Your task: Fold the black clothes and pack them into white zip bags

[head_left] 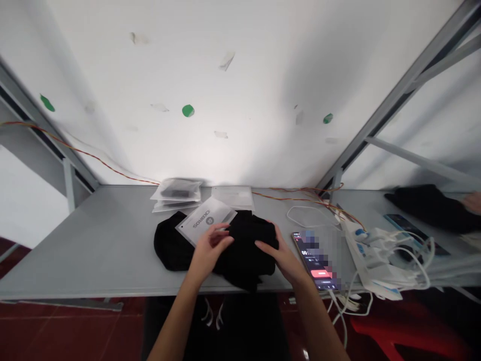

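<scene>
A bunched black garment (250, 248) lies at the front of the grey table; its exact kind cannot be made out. On its right side, my right hand (283, 253) grips it with the thumb on top and the fingers behind. My left hand (210, 248) has its thumb and curled fingers at the left edge of the cloth, pinching it. Left of that hand is another black cloth bundle (171, 245). A frosted plastic bag (199, 220) with "CKBROS" printed on it rests partly on that bundle, just beyond my left hand.
Several frosted bags (176, 193) are stacked at the back, beside a flat white packet (235, 196). To the right lie a lit phone (313, 260) and a power strip (364, 265) with chargers and cables. A person's hand (472, 202) is near black cloth (428, 205) at far right.
</scene>
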